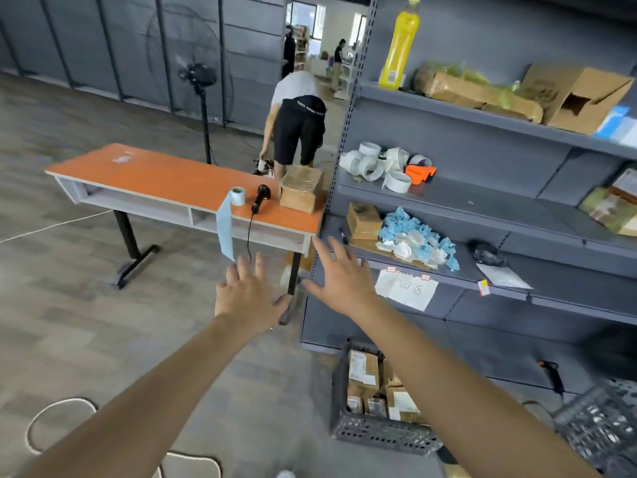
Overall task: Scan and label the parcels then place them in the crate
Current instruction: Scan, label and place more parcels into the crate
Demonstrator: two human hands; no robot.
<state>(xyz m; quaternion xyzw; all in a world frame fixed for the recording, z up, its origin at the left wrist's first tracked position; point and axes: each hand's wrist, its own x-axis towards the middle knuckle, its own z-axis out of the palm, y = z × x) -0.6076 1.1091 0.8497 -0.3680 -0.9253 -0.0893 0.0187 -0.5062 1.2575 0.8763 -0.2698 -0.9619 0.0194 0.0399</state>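
Note:
Both arms stretch forward with nothing in them. My left hand and my right hand have their fingers spread, short of the orange table. On the table's right end sit a stack of brown cardboard parcels, a black handheld scanner with its cable hanging off the edge, and a label roll whose blue strip dangles down. On the floor below my right arm, a dark grey crate holds several labelled parcels.
A grey shelf unit stands on the right with tape rolls, boxes, blue scraps and a yellow bottle. A second grey crate is at the lower right. A person bends over behind the table beside a standing fan. Cables lie on the floor.

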